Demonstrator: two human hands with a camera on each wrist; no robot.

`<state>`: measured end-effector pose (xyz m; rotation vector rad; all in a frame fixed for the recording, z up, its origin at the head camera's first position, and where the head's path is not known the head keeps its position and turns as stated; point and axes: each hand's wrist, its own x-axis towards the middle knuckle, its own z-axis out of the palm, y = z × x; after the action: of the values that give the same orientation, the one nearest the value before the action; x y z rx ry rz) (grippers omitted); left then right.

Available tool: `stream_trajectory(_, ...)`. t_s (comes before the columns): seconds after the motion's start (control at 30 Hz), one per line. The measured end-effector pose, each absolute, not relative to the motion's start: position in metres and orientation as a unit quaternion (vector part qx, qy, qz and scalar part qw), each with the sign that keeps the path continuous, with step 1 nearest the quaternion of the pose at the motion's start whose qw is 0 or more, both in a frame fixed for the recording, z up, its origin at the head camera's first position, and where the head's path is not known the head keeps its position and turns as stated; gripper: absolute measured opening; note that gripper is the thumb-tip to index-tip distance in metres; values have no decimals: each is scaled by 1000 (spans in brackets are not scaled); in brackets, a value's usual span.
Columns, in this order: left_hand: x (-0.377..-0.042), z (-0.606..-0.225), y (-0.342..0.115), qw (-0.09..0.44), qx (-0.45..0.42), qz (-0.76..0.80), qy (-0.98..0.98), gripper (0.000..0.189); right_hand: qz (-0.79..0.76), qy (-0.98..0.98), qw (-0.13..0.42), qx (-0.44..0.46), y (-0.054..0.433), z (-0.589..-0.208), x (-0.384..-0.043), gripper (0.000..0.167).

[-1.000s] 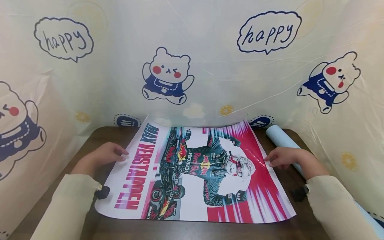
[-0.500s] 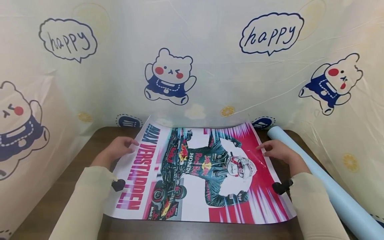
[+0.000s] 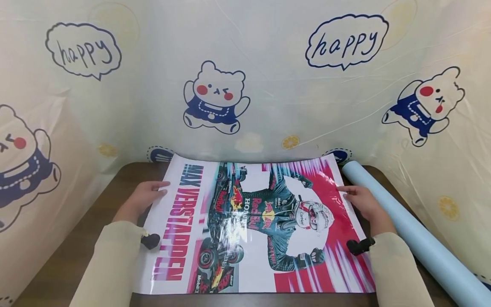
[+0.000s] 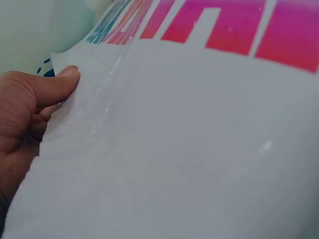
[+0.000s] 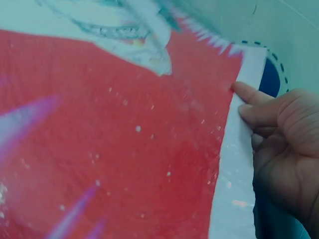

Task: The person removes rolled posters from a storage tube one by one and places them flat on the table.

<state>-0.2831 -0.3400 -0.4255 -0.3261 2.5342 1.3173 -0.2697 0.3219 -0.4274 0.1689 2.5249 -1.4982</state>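
A glossy racing poster (image 3: pixel 253 213), printed with a driver in a helmet, a race car and large lettering, spreads sideways over the brown table. At its left margin my left hand (image 3: pixel 147 196) pinches the edge. The left wrist view shows that thumb on the printed side of the poster (image 4: pixel 174 124), the other fingers mostly hidden behind the sheet. My right hand (image 3: pixel 360 200) pinches the opposite white border. In the right wrist view, the thumb and index finger of the right hand (image 5: pixel 289 124) lie on the front, with the remaining fingers behind the edge.
A long light-blue roll (image 3: pixel 406 226) lies slanted along the table's right side, close beside my right hand. Pale curtain-like sheeting (image 3: pixel 276 106) with bear drawings encloses the back and sides. Brown table (image 3: pixel 80 238) shows left of the poster.
The poster's far corners have spread apart and its near edge has come closer to me. Glare now crosses its middle. Both hands first moved inward, then slightly outward, and now pinch the side edges.
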Motion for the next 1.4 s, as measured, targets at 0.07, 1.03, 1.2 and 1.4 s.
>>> stream_trajectory(0.07, -282, -429, -341, 135, -123, 473, 862, 67, -523, 844, 97, 66, 323, -430, -268, 46)
stream_trajectory(1.03, -262, -426, -358, 141, -71, 513, 844, 89, -621, 774, 123, 18, 347, -437, -253, 58)
stream_trajectory(1.2, -264, -427, -359, 138, -84, 492, 855, 84, -599, 792, 119, 10, 347, -436, -254, 50)
stream_trajectory(1.4, -262, -428, -358, 141, -93, 471, 866, 79, -547, 828, 118, 15, 347, -437, -254, 48)
